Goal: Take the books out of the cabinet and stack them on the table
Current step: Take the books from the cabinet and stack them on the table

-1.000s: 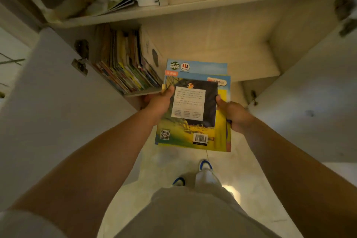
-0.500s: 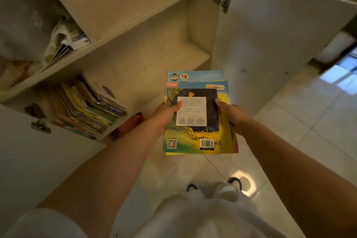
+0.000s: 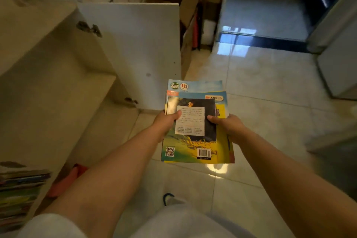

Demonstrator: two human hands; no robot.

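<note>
I carry a small stack of thin colourful books (image 3: 195,141) flat in front of me, above the tiled floor. A dark back cover with a white text panel, a barcode and a QR code lies on top. My left hand (image 3: 167,121) grips the stack's left edge, thumb on the cover. My right hand (image 3: 227,124) grips the right edge, thumb likewise on top. The open cabinet (image 3: 48,87) stands at my left, its lower shelf bare here. More books (image 3: 19,195) remain stacked in it at the far lower left. No table is in view.
The white cabinet door (image 3: 139,50) stands open just ahead of the books. Cardboard boxes (image 3: 185,6) lean behind it. A red object (image 3: 65,181) lies by the cabinet's base. Glossy tiled floor (image 3: 270,92) stretches right toward a dark threshold and a grey cabinet (image 3: 338,54).
My view has swung right, away from the cabinet's inside toward the open floor. Both hands keep the same hold on the stack, which has come out past the door.
</note>
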